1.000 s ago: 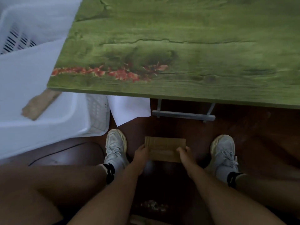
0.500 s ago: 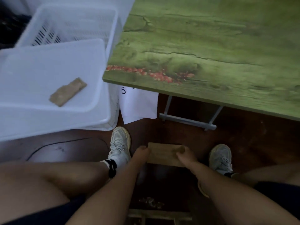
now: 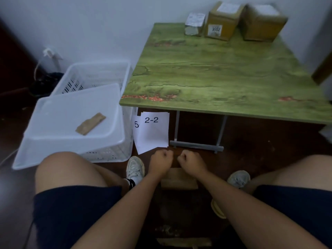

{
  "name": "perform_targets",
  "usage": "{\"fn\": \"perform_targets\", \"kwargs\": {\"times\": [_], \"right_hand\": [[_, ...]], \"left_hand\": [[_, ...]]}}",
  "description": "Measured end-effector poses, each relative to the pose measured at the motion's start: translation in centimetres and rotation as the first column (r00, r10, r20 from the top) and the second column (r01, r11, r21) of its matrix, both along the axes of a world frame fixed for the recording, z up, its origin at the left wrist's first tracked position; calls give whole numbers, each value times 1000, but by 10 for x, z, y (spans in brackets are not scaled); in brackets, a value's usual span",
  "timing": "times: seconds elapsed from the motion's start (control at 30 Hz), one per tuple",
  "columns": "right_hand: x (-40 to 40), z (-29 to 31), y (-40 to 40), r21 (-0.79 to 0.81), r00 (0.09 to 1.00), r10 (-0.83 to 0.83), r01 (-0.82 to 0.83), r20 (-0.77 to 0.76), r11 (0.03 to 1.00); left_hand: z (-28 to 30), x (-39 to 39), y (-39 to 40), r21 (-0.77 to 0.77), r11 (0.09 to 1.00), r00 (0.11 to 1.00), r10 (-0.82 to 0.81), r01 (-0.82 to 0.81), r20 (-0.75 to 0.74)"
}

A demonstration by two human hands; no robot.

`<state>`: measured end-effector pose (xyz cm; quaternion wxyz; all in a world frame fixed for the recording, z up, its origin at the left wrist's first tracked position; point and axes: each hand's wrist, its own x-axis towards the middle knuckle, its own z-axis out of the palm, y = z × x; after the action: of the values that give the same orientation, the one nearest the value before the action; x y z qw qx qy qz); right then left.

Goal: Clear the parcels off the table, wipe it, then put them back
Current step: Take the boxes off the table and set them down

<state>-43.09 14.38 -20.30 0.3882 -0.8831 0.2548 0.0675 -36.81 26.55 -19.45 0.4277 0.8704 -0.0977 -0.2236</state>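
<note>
The green table carries three parcels along its far edge: a small silver parcel, a brown box labelled 3002 and a larger brown box. A flat brown parcel lies low between my feet, partly hidden under my wrists. My left hand and my right hand hover above it, side by side, both curled into fists with nothing visible in them. Another flat brown parcel lies in a white tray on my left.
The white tray sits tilted on a white slotted basket beside the table's left edge. Sheets of paper marked 2-2 hang by the table's metal leg frame. My knees and shoes flank the hands. A wall socket and cable are at far left.
Both hands held the flat brown parcel by its ends near the floor; they have let go and risen into fists above it. The view has tilted up, showing the parcels at the table's far edge.
</note>
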Motion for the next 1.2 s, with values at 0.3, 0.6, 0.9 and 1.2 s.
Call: {"fn": "perform_targets", "kwargs": {"times": [0.3, 0.6, 0.9, 1.2], "right_hand": [[-14, 118, -9, -283, 910, 112, 6, 399, 959], [33, 170, -94, -309, 782, 41, 197, 622, 930], [85, 192, -189, -356, 920, -103, 248, 378, 901], [135, 210, -250, -207, 944, -148, 214, 294, 955]], "left_hand": [[109, -9, -26, -285, 958, 916, 148, -39, 372], [176, 39, -95, -443, 895, 875, 174, 51, 452], [205, 128, -204, -337, 936, 889, 69, 100, 454], [219, 229, -295, -8, 995, 875, -84, 100, 477]]}}
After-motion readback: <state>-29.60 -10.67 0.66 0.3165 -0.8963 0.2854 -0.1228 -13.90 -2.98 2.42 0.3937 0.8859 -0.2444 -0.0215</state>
